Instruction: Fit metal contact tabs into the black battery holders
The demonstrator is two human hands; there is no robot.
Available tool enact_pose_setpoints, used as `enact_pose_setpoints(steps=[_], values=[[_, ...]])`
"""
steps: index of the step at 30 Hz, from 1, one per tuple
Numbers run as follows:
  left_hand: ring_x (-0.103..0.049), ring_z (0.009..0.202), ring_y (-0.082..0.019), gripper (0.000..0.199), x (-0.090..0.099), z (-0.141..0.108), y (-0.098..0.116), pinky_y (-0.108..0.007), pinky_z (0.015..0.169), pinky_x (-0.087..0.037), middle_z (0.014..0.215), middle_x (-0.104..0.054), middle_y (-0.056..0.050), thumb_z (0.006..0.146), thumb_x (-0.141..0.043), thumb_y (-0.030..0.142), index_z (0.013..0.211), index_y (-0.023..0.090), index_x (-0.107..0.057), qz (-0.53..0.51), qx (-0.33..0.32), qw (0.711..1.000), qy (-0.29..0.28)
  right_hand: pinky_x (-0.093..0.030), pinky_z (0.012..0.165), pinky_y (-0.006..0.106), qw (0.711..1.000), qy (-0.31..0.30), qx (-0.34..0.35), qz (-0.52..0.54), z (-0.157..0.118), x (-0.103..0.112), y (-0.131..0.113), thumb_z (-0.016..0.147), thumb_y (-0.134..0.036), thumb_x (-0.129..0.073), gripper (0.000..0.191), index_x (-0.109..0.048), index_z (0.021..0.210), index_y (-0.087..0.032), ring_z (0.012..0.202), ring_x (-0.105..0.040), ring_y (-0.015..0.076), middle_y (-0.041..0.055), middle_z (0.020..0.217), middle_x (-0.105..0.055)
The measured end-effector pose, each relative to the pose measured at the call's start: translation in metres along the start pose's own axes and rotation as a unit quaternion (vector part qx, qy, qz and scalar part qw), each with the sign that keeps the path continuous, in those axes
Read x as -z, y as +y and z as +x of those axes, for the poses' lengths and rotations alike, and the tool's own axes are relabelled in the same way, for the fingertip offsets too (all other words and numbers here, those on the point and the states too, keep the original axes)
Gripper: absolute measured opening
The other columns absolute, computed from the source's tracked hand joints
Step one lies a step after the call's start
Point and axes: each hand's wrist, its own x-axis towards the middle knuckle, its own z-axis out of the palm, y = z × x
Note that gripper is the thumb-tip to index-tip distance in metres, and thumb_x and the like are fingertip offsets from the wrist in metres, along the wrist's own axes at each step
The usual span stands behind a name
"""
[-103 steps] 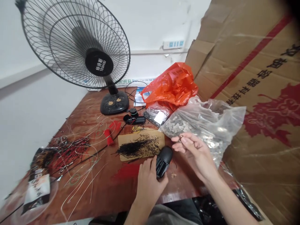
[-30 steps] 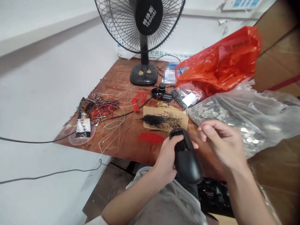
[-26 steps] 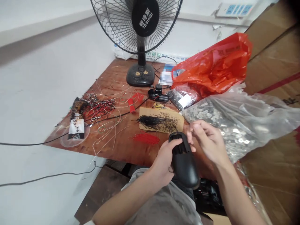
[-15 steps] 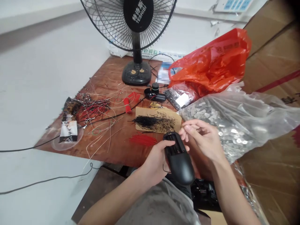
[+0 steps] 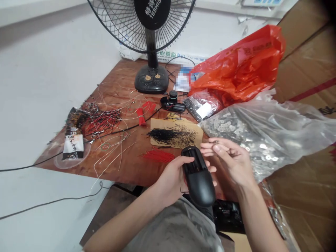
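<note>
My left hand (image 5: 169, 185) is closed around a black oval plastic housing (image 5: 202, 189). Its open compartment faces up, with my thumb at the edge of the opening and fingertips showing on the far side. To the right of the housing, my right hand (image 5: 233, 157) pinches a tiny dark piece (image 5: 216, 142) between thumb and forefinger; it is too small to name. Beyond my hands, black wires (image 5: 162, 135) lie on a cardboard sheet (image 5: 157, 142), and a bundle of red wires (image 5: 157, 156) rests nearer to me.
A clear bag of small metal plates (image 5: 236, 129) lies to the right, below a red plastic bag (image 5: 244, 70). At the back stands a fan (image 5: 151, 78). Another black housing (image 5: 173, 105) sits mid-table. Tangled red and black wires (image 5: 105, 122) lie at left; cardboard boxes (image 5: 301, 175) line the right.
My right hand has turned, its fingers more spread, and the tiny piece now shows at its fingertips. The housing stays in my left hand; the view has shifted slightly.
</note>
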Motion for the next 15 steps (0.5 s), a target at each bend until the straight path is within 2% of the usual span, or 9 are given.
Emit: enact_pose_setpoints(steps=[3,5,9,12,15], values=[[-0.068,0.104,-0.027,0.034,0.003,0.000,-0.001,-0.040,0.086,-0.055,0.119,-0.068,-0.013,0.088,-0.052,0.031,0.110,0.012,-0.070,0.003,0.007,1.000,-0.001,-0.053,0.066,0.022,0.996,-0.002,0.025,-0.086,0.001,-0.001,-0.002,0.095,-0.028,-0.063,0.022,-0.069,0.115,-0.024,0.071,-0.063,0.0113,0.0037,0.085,-0.067],[-0.069,0.099,-0.027,0.035,0.004,-0.001,-0.003,-0.038,0.083,-0.055,0.115,-0.069,-0.015,0.088,-0.051,0.032,0.108,0.010,-0.070,0.000,0.017,1.000,0.001,-0.048,0.061,0.020,0.988,-0.010,0.052,-0.145,0.000,-0.003,-0.006,0.094,-0.028,-0.063,0.020,-0.071,0.112,-0.025,0.071,-0.058,0.0092,0.0028,0.088,-0.060],[-0.070,0.098,-0.027,0.033,0.004,-0.004,-0.007,-0.036,0.078,-0.057,0.115,-0.069,-0.015,0.087,-0.053,0.028,0.109,0.009,-0.069,-0.001,-0.012,1.000,0.007,-0.049,0.060,0.024,0.984,-0.054,0.072,-0.155,-0.002,-0.009,-0.011,0.095,-0.029,-0.061,0.017,-0.071,0.108,-0.026,0.069,-0.057,0.0080,0.0046,0.112,-0.052],[-0.069,0.101,-0.031,0.033,0.002,-0.007,-0.008,-0.043,0.081,-0.057,0.115,-0.068,-0.016,0.087,-0.054,0.026,0.114,0.011,-0.067,-0.003,-0.025,1.000,0.012,-0.050,0.062,0.024,0.987,-0.071,0.036,-0.142,-0.005,-0.013,-0.013,0.097,-0.030,-0.058,0.016,-0.068,0.109,-0.027,0.070,-0.060,0.0103,0.0033,0.099,-0.059],[-0.069,0.102,-0.032,0.033,0.000,-0.010,-0.009,-0.045,0.081,-0.057,0.114,-0.068,-0.017,0.089,-0.054,0.025,0.117,0.012,-0.064,0.001,-0.029,0.999,0.024,-0.051,0.064,0.023,0.977,-0.094,0.031,-0.189,-0.006,-0.013,-0.015,0.098,-0.029,-0.056,0.022,-0.066,0.118,-0.030,0.071,-0.060,0.0107,0.0013,0.085,-0.060]])
